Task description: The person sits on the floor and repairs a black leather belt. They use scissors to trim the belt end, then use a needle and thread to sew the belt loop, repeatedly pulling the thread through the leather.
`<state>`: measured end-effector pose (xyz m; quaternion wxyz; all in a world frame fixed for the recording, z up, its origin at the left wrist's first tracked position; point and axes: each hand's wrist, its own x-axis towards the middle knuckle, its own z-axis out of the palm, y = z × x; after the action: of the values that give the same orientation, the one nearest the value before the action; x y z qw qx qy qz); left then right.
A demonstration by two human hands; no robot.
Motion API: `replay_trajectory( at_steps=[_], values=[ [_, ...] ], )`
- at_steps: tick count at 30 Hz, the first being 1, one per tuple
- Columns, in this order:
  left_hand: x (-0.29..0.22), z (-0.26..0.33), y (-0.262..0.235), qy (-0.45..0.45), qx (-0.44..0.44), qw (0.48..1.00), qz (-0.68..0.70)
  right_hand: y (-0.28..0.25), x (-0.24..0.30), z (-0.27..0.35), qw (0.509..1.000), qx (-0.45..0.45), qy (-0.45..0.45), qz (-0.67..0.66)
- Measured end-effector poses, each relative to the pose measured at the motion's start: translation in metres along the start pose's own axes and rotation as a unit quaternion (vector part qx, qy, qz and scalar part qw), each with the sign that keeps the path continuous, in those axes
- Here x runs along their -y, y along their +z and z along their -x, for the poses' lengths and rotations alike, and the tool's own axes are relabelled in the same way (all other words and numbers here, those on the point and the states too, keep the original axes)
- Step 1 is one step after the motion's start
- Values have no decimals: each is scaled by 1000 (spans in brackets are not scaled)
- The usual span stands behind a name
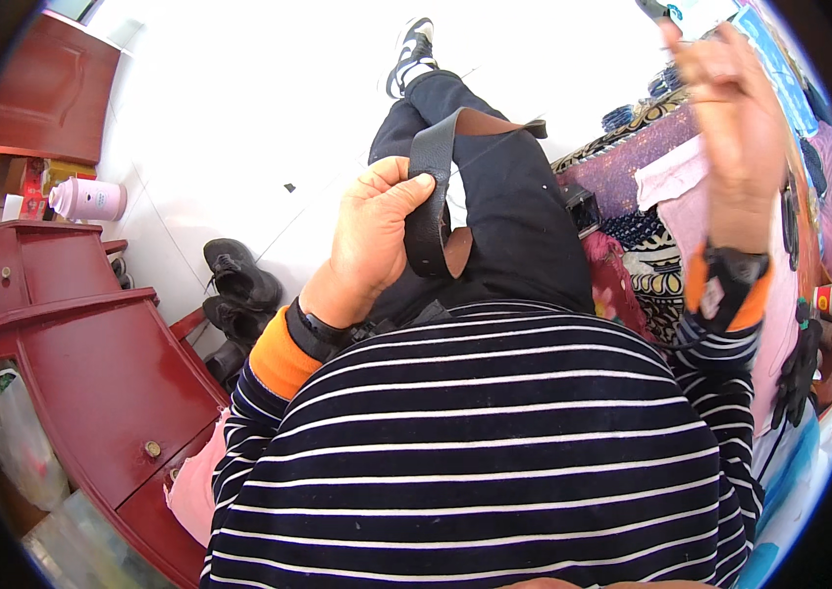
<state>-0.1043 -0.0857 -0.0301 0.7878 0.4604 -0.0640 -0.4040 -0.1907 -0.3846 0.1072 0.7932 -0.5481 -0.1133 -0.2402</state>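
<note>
My left hand is closed on a dark brown leather strap, thumb on its near face, in front of my body. The strap looks like a belt; it is bent into a loop, and its lighter brown inner side shows. One end reaches right, over my black trousers. Raised on the right, well apart from the strap, my right hand is smeared by motion. Its fingers are too blurred to show whether they hold anything. Below it lies a pink cloth.
At the left stand red wooden cabinets, with a pink container beyond. Black shoes sit on the white tiled floor. On the right, a patterned surface bears cloths, and a dark glove lies nearer me.
</note>
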Motion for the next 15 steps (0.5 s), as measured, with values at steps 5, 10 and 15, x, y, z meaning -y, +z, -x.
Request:
replay_trajectory(
  at_steps=[5,10,15],
  values=[
    [-2,1,2,3,1,1000,3,-92,83,28,667,-267,-111,686],
    [-2,1,3,-6,-4,1000,8,-142,111,44,508,-219,-80,829],
    [-4,-3,-6,-49,30,994,90,-110,112,17,496,-225,-39,838]
  ],
)
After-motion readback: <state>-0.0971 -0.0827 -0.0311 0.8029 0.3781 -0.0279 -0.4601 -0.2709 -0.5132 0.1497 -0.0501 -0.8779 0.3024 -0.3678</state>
